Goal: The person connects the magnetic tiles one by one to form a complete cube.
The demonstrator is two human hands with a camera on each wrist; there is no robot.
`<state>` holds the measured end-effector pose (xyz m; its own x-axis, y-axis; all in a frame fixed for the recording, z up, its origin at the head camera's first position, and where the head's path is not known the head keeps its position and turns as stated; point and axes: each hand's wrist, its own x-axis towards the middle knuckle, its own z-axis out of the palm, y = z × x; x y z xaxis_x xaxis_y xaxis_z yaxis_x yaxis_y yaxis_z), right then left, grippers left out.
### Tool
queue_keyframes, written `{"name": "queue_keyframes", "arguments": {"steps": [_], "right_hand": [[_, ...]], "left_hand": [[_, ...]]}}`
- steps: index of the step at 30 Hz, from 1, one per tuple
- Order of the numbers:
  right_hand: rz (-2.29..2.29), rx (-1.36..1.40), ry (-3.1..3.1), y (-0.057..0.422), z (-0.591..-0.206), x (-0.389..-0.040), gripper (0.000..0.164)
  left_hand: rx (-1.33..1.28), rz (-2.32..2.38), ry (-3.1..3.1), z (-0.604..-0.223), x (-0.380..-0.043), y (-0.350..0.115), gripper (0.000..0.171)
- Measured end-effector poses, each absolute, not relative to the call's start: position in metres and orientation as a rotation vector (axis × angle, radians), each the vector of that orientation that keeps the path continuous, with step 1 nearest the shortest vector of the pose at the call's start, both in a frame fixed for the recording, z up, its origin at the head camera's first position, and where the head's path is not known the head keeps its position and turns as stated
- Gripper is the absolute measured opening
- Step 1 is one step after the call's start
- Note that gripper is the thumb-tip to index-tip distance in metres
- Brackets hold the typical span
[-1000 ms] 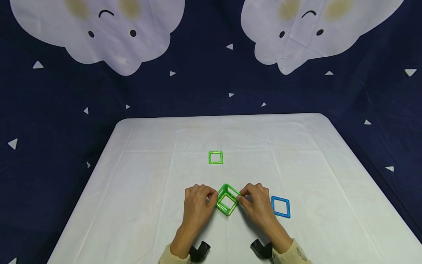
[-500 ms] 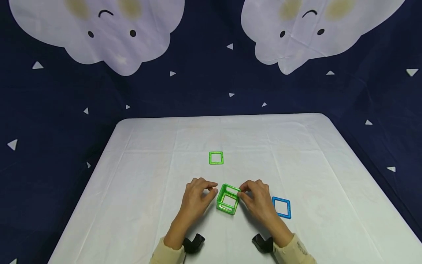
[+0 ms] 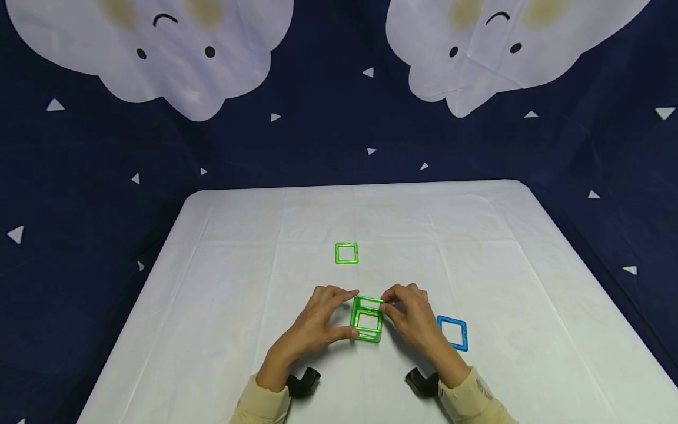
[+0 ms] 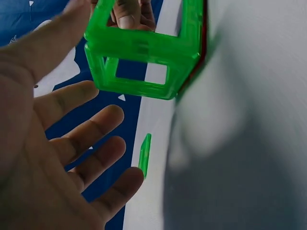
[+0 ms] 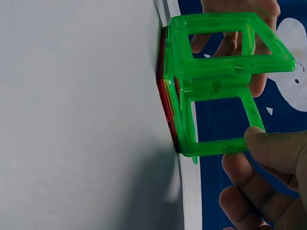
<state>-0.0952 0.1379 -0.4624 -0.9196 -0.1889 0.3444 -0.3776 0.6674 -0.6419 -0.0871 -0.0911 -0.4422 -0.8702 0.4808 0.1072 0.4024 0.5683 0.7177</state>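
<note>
A box of see-through green magnetic tiles (image 3: 368, 310) stands near the front middle of the table, with a red tile (image 5: 166, 100) at its base. My right hand (image 3: 410, 315) pinches one upper edge of the box between thumb (image 5: 276, 148) and forefinger. At the opposite side is my left hand (image 3: 316, 321), its thumb and forefinger spread along the box, tips right at the near and far corners. Its other fingers stay fanned out and hold nothing in the left wrist view.
A single green square tile (image 3: 346, 261) lies flat farther back. To the right, a blue square tile (image 3: 452, 320) lies close beside my right wrist. Under the tiles is a white-covered table (image 3: 238, 282), with a dark blue cloud-print cloth (image 3: 328, 135) behind it.
The box has turned to sit nearly square to me. My left hand let go of its left side, spread thumb and forefinger, and came back to it. My right hand kept its pinch.
</note>
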Motion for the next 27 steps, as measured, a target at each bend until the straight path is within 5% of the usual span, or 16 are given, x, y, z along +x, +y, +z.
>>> {"name": "queue_keyframes", "arguments": {"steps": [27], "right_hand": [[1.024, 0.753, -2.689, 0.146, -0.439, -0.125, 0.023]], "left_hand": [[0.862, 1.085, 2.846, -0.459, -0.086, -0.090, 0.078]]}}
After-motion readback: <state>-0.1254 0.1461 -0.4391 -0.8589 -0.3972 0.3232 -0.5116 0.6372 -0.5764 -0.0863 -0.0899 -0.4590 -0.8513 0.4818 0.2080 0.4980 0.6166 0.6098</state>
